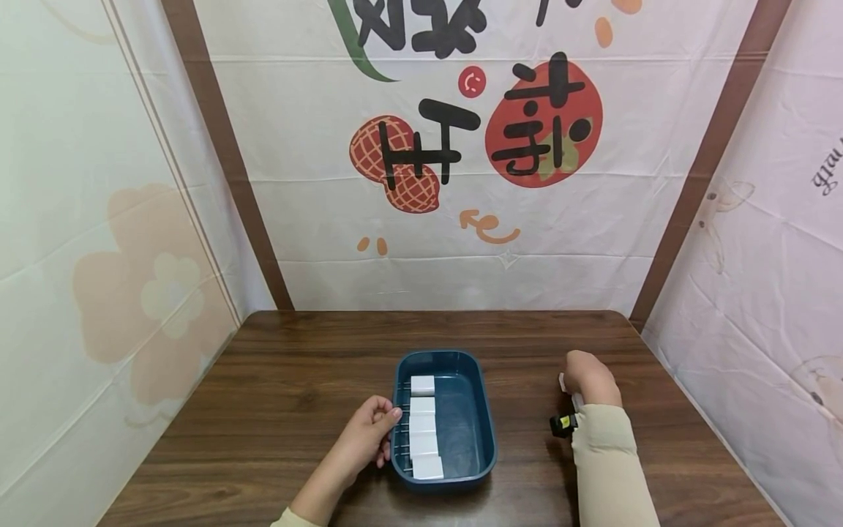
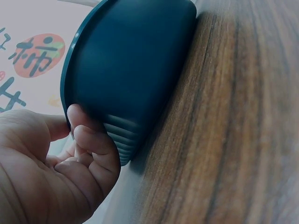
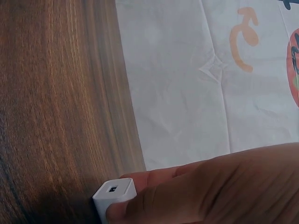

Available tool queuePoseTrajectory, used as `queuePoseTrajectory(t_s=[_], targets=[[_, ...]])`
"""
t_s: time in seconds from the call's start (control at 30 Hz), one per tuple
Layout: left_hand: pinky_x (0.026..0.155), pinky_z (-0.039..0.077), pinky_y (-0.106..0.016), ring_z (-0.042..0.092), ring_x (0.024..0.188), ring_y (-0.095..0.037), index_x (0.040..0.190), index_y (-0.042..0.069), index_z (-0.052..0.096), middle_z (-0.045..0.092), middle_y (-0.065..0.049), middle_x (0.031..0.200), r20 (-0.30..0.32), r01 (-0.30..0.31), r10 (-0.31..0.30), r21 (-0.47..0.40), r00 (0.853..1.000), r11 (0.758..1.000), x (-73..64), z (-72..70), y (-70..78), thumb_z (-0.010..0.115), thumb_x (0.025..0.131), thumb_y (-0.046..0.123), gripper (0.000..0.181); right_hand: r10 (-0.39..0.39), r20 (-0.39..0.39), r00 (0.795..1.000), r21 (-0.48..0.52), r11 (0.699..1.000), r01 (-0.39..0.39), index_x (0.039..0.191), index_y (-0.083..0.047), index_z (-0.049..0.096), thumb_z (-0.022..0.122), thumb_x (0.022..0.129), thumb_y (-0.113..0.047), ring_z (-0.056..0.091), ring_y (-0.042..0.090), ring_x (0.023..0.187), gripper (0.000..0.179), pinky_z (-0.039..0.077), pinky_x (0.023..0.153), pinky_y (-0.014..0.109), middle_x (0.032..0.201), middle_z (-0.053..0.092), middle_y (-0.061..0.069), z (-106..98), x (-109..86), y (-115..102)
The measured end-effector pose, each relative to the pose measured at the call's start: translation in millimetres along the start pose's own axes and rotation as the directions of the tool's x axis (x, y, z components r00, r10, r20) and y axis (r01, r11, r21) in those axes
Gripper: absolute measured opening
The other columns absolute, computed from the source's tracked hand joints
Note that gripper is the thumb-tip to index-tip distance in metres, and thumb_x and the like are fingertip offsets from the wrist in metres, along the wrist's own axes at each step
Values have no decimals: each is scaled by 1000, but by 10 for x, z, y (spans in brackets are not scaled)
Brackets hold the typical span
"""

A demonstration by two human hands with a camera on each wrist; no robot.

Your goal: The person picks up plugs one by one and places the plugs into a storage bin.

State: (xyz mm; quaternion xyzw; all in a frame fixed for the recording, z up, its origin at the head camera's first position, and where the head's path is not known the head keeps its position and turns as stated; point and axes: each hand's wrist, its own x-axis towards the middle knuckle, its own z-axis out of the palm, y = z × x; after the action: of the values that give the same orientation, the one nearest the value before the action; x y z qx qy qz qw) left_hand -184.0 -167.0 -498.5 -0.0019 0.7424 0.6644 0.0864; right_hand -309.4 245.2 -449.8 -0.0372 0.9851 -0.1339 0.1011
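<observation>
A dark blue tray (image 1: 464, 417) stands on the table. Along its left side runs a row of several white charger plugs (image 1: 423, 424), their metal prongs pointing left. My left hand (image 1: 371, 432) pinches the tray's left rim between thumb and fingers; the left wrist view shows the fingers curled against the outer wall (image 2: 131, 56). To the right of the tray, my right hand (image 1: 590, 377) is low over the table. Seen in the right wrist view, it grips a white charger plug (image 3: 113, 193) with a small port in its face; the charger's far end is out of frame.
The wooden table (image 1: 296, 380) has its back edge against a white printed cloth (image 1: 461, 285). More cloth hangs at the left and right sides. A small black camera (image 1: 563, 425) is strapped at the right wrist.
</observation>
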Motion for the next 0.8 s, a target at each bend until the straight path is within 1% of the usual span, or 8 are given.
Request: queuePoseTrajectory(t_s=[0.07, 0.23, 0.3, 0.4, 0.5, 0.6, 0.7, 0.8], targets=[[43, 42, -23, 51, 51, -14, 112, 2, 46, 54, -5, 70, -1, -5, 5, -4, 1000, 1000, -6, 4, 0, 56, 107, 25, 25, -6, -5, 1000, 4, 1000, 6, 102, -1, 70, 62, 91, -1, 53, 29, 80, 14, 46, 68, 42, 103, 65, 17, 5, 3, 1], [42, 42, -24, 51, 51, -15, 112, 2, 46, 54, -6, 70, -2, -8, 8, -8, 1000, 1000, -14, 7, -4, 56, 107, 25, 26, -16, -27, 1000, 10, 1000, 16, 101, -3, 70, 63, 89, -1, 54, 28, 79, 14, 46, 68, 41, 99, 66, 15, 22, 7, 2], [43, 42, -24, 51, 52, -14, 112, 2, 46, 54, -5, 70, 0, -6, 6, -5, 1000, 1000, -9, 1, -7, 56, 107, 26, 26, -22, -32, 999, 10, 1000, 22, 99, -3, 70, 64, 87, -1, 54, 27, 79, 13, 46, 67, 41, 98, 66, 14, 28, 11, 4], [43, 43, -23, 51, 52, -14, 113, 2, 46, 54, -5, 70, 5, -4, 4, -1, 1000, 1000, 2, -10, -14, 55, 107, 26, 26, -30, -38, 999, 18, 999, 30, 100, -3, 71, 66, 85, -1, 53, 26, 77, 15, 45, 65, 39, 98, 67, 13, 36, 19, 10], [44, 43, -23, 51, 52, -14, 113, 2, 47, 54, -5, 70, 9, -4, 4, -2, 1000, 1000, 9, -15, -20, 55, 107, 26, 26, -36, -42, 998, 35, 999, 37, 100, -3, 71, 65, 84, -1, 52, 25, 75, 18, 43, 63, 38, 97, 67, 13, 37, 30, 18], [44, 43, -23, 51, 52, -14, 112, 2, 46, 55, -6, 70, 12, -7, 7, -8, 1000, 1000, 10, -13, -23, 56, 107, 26, 26, -48, -52, 998, 50, 997, 50, 105, -2, 71, 65, 84, 0, 52, 26, 74, 22, 43, 63, 39, 99, 67, 14, 19, 28, 16], [44, 42, -23, 51, 52, -14, 112, 2, 46, 55, -7, 71, 12, -9, 10, -11, 1000, 1000, 7, -10, -21, 56, 107, 25, 26, -72, -67, 995, 61, 995, 76, 116, -1, 70, 67, 86, -3, 56, 27, 79, 29, 47, 67, 42, 108, 69, 17, -9, 13, 2], [44, 42, -23, 51, 52, -13, 112, 2, 46, 55, -6, 71, 10, -8, 8, -10, 1000, 1000, 5, -9, -19, 56, 107, 25, 26, -100, -82, 992, 78, 991, 106, 121, 0, 69, 68, 88, -5, 57, 27, 82, 33, 49, 70, 43, 111, 69, 19, -33, 0, -19]])
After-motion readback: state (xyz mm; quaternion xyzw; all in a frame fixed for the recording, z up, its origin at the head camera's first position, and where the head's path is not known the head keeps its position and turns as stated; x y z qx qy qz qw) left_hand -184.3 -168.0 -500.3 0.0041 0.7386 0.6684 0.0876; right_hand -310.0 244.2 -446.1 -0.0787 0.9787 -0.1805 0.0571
